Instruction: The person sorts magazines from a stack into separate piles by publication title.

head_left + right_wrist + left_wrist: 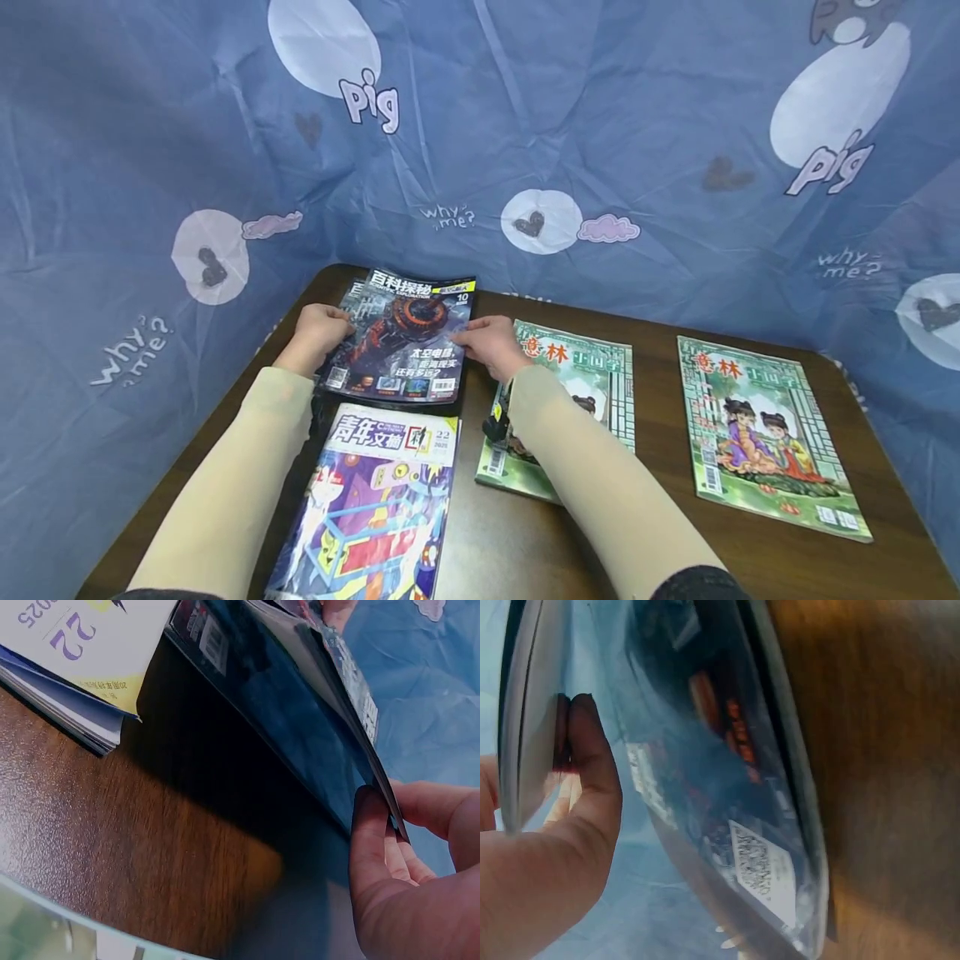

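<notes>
My left hand [317, 335] and right hand [493, 343] pinch opposite side edges of a dark magazine [412, 346] with a red and black machine on its cover. A second dark magazine [705, 765] lies beneath it on the table, mostly hidden in the head view. Both wrist views show the held magazine [349, 682] tilted, with a gap between it and the lower one. In the right wrist view, thumb and fingers of the right hand [420, 885] grip its corner. Just in front lies a magazine with a white and purple cover [375, 508].
Two green magazines lie to the right: one [618, 383] partly under my right forearm, the other [772, 442] farther right. All rest on a dark brown wooden table [517, 533]. A blue patterned cloth [465, 150] hangs behind the table's far edge and sides.
</notes>
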Demonstrator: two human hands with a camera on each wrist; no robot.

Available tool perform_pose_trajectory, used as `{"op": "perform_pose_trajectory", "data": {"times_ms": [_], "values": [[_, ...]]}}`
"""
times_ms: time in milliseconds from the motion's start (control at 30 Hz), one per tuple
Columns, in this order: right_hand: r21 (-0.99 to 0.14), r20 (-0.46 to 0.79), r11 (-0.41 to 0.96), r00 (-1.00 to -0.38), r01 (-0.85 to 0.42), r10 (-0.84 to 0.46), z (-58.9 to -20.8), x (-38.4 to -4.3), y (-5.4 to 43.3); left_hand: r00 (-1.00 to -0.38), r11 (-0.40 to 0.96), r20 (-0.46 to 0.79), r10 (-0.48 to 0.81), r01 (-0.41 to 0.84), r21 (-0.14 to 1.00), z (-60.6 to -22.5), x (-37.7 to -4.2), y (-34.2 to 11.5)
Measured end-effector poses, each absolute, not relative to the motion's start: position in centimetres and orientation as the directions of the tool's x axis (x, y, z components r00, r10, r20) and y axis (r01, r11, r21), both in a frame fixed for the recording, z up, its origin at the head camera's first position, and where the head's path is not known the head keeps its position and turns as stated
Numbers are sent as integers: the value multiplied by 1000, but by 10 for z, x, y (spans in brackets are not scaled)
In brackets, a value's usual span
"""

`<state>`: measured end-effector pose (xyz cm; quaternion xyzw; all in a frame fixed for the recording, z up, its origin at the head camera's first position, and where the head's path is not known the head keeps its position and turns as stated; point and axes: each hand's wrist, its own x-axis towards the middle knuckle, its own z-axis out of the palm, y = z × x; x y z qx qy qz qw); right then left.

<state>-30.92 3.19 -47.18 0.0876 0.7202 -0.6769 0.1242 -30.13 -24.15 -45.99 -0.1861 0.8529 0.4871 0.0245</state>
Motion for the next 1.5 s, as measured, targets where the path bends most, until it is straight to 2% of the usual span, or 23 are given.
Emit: {"op": "perform_pose_trajectory", "data": {"times_ms": [333,600,900,1267,1500], "values": [[-944,-323,79,-946,322,-7,-478,-320,18,-915,460,-218,-340,-364,810,-468,-306,-248],[-939,-315,140,-949,313,8,-485,-319,10,-909,483,-224,-353,-382,788,-472,-303,-254],[-936,-311,165,-950,311,26,-489,-321,9,-916,545,-183,-357,-363,756,-474,-303,-255],[-926,-317,210,-948,315,26,-488,-318,11,-949,725,-58,-311,-276,631,-468,-300,-255],[-904,-320,284,-946,319,44,-486,-315,13,-945,743,-66,-320,-294,602,-467,-301,-252]]}}
